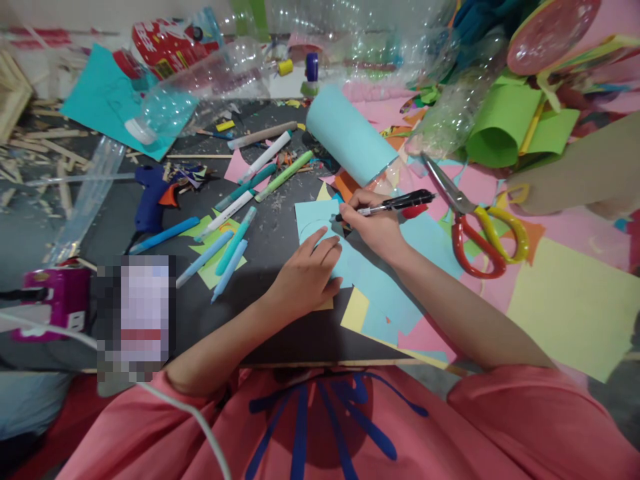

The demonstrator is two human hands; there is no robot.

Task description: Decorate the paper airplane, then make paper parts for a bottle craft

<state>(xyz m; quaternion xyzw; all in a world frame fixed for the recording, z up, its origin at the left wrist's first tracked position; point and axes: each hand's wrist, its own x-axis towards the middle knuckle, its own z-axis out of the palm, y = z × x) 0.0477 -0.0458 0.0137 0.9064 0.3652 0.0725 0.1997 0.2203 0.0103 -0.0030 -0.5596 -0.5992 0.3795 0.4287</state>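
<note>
A black pen [396,203] is gripped in my right hand [374,225], its tip resting on a light blue paper [315,212]. A thin curved line shows on that paper. My left hand [307,277] lies over the paper's lower part, fingers slightly bent and spread, holding nothing. Under and beside my right forearm spread more light blue sheets [395,290]. Just beyond my hands lies a plastic bottle wrapped in light blue paper [350,133]. Scissors with red and yellow handles [467,213] lie to the right, partly spread.
Several markers [240,240] and a blue glue gun [153,200] lie at left. Nearer are a blurred-out phone-like object [145,310] and a magenta box [55,303]. Clear plastic bottles [200,80] line the back. Green paper rolls [505,123] and a yellow sheet [575,300] are at right.
</note>
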